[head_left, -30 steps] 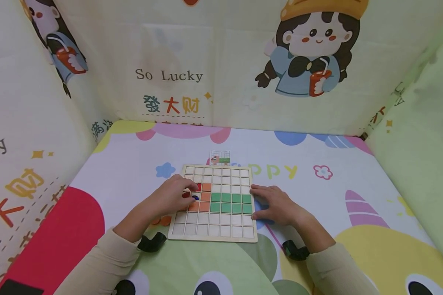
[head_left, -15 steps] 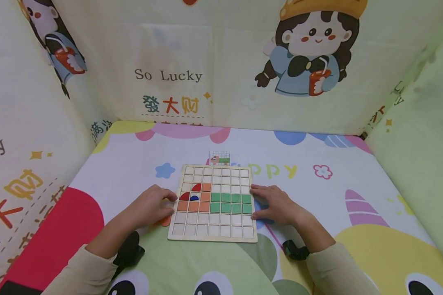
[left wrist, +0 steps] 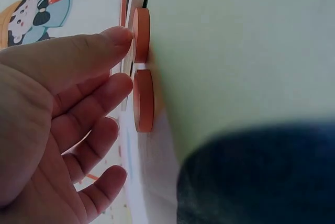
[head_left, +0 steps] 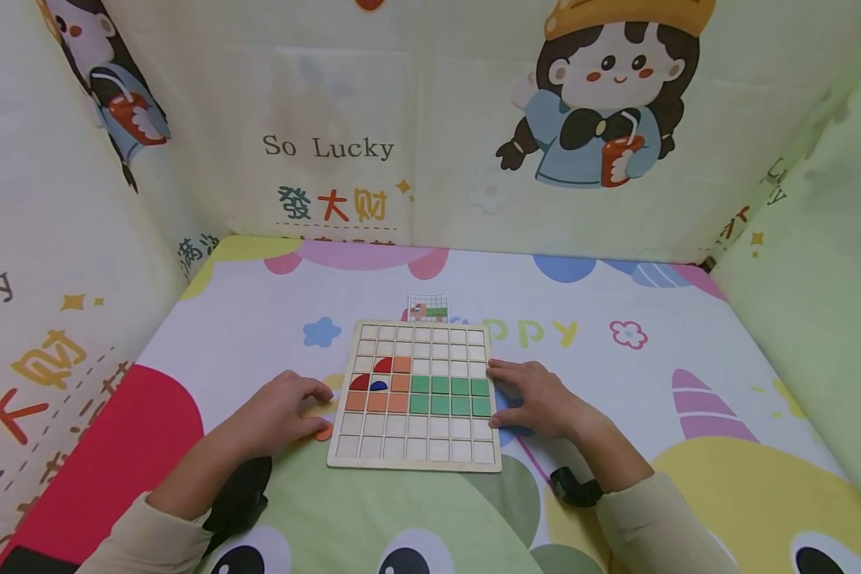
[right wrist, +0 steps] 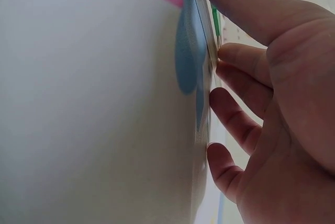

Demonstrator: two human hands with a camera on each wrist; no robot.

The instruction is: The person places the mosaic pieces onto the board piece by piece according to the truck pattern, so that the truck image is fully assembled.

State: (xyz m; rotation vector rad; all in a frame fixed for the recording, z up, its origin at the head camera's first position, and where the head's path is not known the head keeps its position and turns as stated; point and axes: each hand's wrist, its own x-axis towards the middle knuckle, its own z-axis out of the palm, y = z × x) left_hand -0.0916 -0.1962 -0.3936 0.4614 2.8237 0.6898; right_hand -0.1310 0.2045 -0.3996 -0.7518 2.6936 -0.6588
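Note:
A wooden grid board [head_left: 423,450] lies on the table, with green square tiles [head_left: 449,396], orange square tiles [head_left: 376,401], two red quarter-round tiles [head_left: 383,365] and a blue half-round tile [head_left: 379,386] in its cells. Just left of the board is my left hand [head_left: 276,414], fingers spread and bent loosely. Its thumb tip meets or nearly meets one of two rounded orange pieces [left wrist: 143,101] in the left wrist view; nothing is pinched. My right hand [head_left: 545,401] rests its thumb and fingertips along the board's right edge. The hand's palm faces the camera in the right wrist view [right wrist: 293,109].
A small printed card [head_left: 427,307] with a coloured grid picture lies behind the board. Cartoon-printed cloth covers the table [head_left: 545,303] and the upright walls [head_left: 459,215] at the back and sides. Dark wrist cameras [head_left: 572,486] sit below both hands.
My left hand has drawn back leftward off the board to the orange pieces beside it, uncovering the red, blue and orange tiles. My right hand has stayed at the board's right edge.

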